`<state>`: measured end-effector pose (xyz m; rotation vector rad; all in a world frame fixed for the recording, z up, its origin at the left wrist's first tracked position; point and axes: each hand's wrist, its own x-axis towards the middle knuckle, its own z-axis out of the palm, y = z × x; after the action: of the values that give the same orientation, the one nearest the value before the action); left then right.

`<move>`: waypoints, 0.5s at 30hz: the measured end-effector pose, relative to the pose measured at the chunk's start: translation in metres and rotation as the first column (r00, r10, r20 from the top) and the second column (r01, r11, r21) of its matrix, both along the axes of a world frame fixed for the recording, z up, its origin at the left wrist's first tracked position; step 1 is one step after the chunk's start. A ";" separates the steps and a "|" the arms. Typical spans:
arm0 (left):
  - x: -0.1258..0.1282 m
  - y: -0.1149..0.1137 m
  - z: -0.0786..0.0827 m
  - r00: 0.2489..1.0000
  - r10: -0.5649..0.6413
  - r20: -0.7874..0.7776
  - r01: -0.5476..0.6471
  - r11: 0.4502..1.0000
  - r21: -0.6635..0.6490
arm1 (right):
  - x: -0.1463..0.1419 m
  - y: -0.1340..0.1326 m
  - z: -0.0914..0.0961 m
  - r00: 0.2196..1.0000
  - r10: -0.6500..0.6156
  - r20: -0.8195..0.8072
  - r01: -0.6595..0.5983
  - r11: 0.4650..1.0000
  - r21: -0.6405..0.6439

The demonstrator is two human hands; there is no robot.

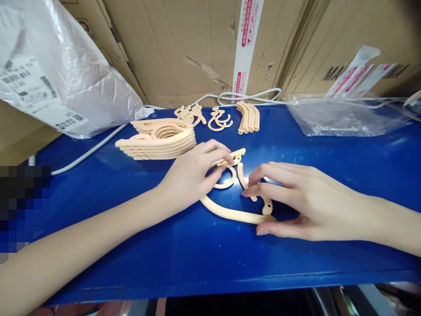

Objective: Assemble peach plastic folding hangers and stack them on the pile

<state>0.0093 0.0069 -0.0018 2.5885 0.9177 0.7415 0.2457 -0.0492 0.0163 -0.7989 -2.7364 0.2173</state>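
Note:
On the blue table (184,254) lies a peach plastic hanger frame (230,213) with a ring part (226,181) and a short curved piece (242,175). My left hand (194,175) rests on the frame's left end, fingers curled and pinching the ring part and a small bar. My right hand (296,202) presses its fingers and thumb around the frame's right end near a small eyelet (267,205). Behind my left hand sits a stack of finished peach hangers (158,140).
Loose hooks (219,119), small connectors (189,114) and curved strips (249,116) lie at the table's back. A white plastic bag (59,74) is at the left, a clear bag (342,116) at the right. White cable (88,151) and cardboard boxes (184,48) stand behind.

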 end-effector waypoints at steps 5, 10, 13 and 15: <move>0.000 0.003 -0.001 1.000 0.026 0.012 -0.025 0.999 -0.043 | 0.000 0.000 0.001 0.999 0.052 -0.003 -0.052 0.998 -0.045; 0.000 0.002 -0.001 0.992 0.120 0.024 -0.119 0.992 -0.039 | -0.001 -0.004 0.001 0.995 0.094 -0.033 -0.096 0.994 -0.057; 0.001 0.000 0.000 0.989 0.150 0.013 -0.150 0.988 -0.035 | -0.002 -0.006 0.003 0.991 0.125 -0.046 -0.129 0.986 -0.103; 0.001 0.000 0.000 0.987 0.163 0.007 -0.162 0.986 -0.034 | -0.003 -0.007 0.004 0.990 0.131 -0.050 -0.136 0.982 -0.130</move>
<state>0.0108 0.0068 -0.0017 2.5012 1.1391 0.7725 0.2423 -0.0566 0.0203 -0.6358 -2.7617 0.4435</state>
